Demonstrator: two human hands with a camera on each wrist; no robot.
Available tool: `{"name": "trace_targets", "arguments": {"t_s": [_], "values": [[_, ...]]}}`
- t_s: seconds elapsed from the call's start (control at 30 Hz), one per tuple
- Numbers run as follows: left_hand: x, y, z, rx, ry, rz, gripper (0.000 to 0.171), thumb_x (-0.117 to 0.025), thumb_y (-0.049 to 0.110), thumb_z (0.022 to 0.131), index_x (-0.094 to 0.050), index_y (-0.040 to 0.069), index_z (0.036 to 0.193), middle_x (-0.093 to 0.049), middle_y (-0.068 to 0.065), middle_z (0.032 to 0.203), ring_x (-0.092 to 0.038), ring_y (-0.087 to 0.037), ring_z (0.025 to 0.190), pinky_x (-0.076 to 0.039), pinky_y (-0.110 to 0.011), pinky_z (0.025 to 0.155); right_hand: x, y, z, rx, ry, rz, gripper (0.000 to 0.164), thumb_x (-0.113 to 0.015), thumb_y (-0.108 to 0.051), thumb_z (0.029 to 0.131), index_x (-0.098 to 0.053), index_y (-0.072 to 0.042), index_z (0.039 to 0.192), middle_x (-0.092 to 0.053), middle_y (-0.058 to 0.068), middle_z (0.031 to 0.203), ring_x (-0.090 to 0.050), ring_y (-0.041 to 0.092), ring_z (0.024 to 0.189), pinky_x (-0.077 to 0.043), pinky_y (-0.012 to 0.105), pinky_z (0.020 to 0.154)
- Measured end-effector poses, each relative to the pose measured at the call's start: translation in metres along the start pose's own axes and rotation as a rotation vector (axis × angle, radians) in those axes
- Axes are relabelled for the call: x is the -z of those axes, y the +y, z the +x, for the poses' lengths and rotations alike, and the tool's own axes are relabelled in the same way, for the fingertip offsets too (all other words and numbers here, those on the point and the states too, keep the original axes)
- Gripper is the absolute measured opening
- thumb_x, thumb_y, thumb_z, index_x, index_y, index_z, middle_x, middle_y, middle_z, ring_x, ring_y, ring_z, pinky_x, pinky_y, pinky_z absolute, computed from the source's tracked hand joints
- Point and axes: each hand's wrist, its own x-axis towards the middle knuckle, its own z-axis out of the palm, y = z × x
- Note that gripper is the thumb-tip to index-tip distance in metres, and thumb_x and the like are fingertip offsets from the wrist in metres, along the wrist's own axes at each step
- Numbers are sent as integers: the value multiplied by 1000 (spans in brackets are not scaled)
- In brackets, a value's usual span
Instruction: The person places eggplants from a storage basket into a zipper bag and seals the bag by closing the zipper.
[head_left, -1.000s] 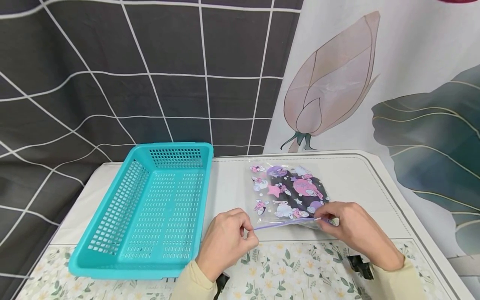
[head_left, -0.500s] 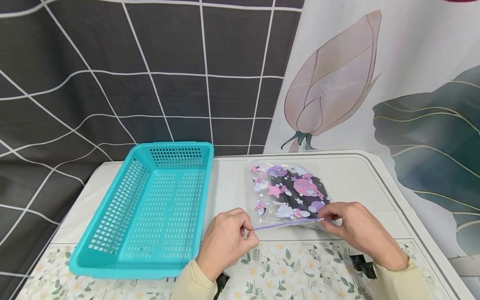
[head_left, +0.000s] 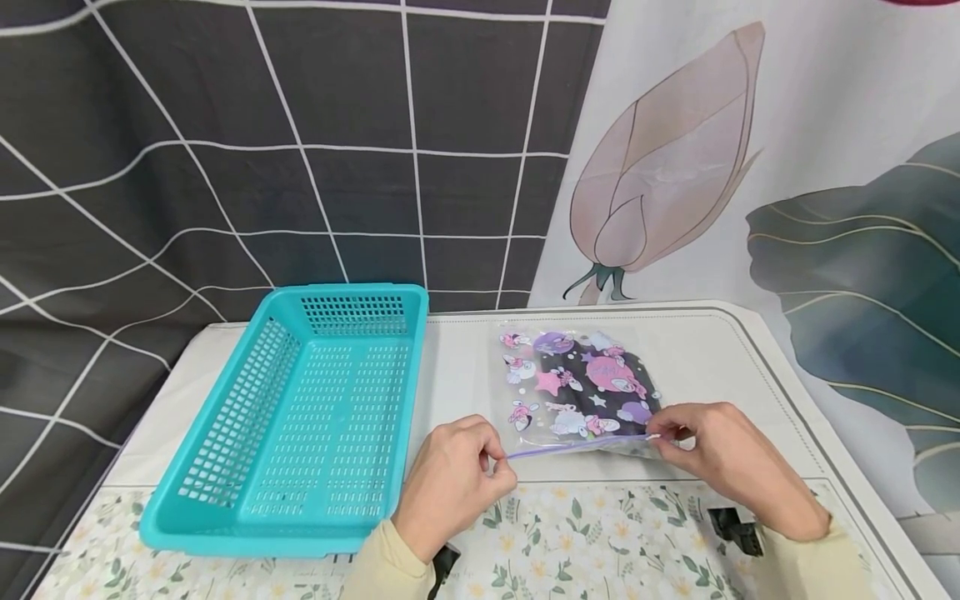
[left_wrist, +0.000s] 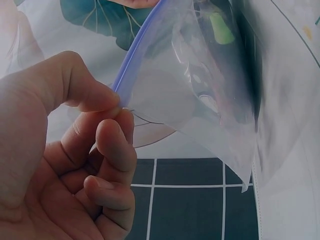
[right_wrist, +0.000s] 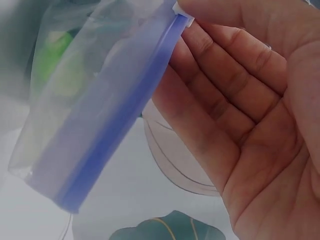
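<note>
A clear zip bag (head_left: 547,382) printed with pink, purple and white cartoon figures lies on the table, something dark inside it. Its purple zip strip (head_left: 570,447) runs along the near edge, raised toward the hands. At the strip's left end, my left hand (head_left: 457,483) pinches the corner between thumb and index finger. My right hand (head_left: 731,458) pinches the white slider (right_wrist: 183,14) near the strip's right end, thumb on top. Through the plastic, a bright green patch (right_wrist: 54,56) shows in the right wrist view. The bag's other contents are blurred.
A turquoise plastic basket (head_left: 411,392) with perforated walls stands left of the bag, close to my left forearm. The table (head_left: 705,358) has a white cover, with a floral-patterned part (head_left: 577,533) in front. A dark grid curtain (head_left: 345,192) hangs behind.
My right hand has slid a short way to the right along the zip strip, taking the white slider with it. The left hand has stayed at its corner.
</note>
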Motion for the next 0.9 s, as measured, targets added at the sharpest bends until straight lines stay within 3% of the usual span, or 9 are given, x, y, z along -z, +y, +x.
{"name": "trace_targets", "arguments": {"t_s": [0.2, 0.37, 0.67, 0.9], "values": [[-1, 0, 0, 9, 9, -12, 21, -70, 3, 64, -59, 21, 62, -49, 14, 61, -40, 4, 52, -33, -12, 47, 3, 3, -2, -15, -5, 9, 28, -84, 0, 71, -76, -20, 89, -71, -15, 83, -62, -3, 72, -54, 22, 63], [-1, -1, 0, 6, 18, -5, 20, -70, 3, 64, -59, 21, 62, -50, 14, 61, -40, 4, 52, -33, -11, 48, 6, 3, -3, -53, -20, -4, 26, -82, -1, 73, -77, -20, 90, -71, -17, 84, -61, -4, 73, -53, 22, 64], [0, 0, -1, 22, 18, -12, 21, -70, 4, 64, -58, 21, 61, -50, 15, 62, -41, 4, 53, -34, -12, 49, 10, 7, -6, -43, -7, 1, 28, -82, 1, 73, -78, -20, 91, -73, -16, 84, -62, -4, 73, -51, 16, 64], [0, 0, -2, 29, 18, -17, 21, -70, 4, 63, -59, 21, 62, -50, 16, 62, -41, 4, 53, -35, -12, 49, 15, 13, -9, -71, 8, -33, 28, -81, 0, 73, -75, -24, 86, -71, -17, 81, -62, -5, 72, -51, 18, 62]]}}
